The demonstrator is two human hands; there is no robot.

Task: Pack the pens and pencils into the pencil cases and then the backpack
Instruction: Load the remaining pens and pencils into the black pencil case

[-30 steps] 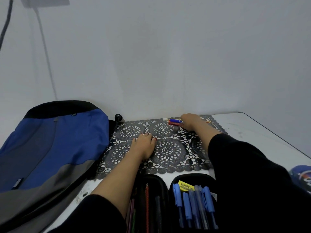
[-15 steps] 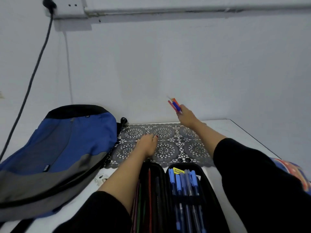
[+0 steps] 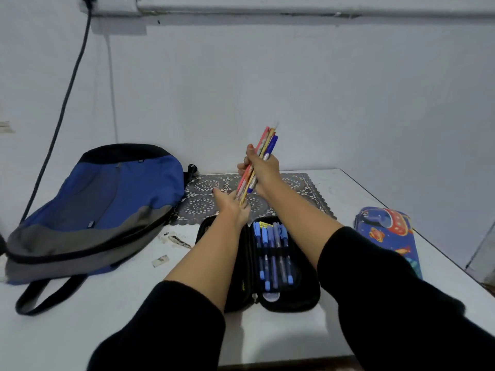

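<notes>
Five pens [image 3: 272,253] in case [image 3: 300,297] — hands [image 3: 263,170] [image 3: 231,206] on bundle [image 3: 263,145].

Probably a study corner in a home: a white table [image 3: 80,330] set against a bare painted wall [image 3: 321,89], a dark lace placemat [image 3: 300,183], a wall socket [image 3: 117,4] with a black cable [image 3: 62,111], and a school backpack [image 3: 120,188].

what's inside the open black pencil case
In the black pencil case, the right half holds a row of blue pens under a strap, with a yellow label at the far end. The left forearm covers most of the left half, so its contents cannot be told.
</notes>
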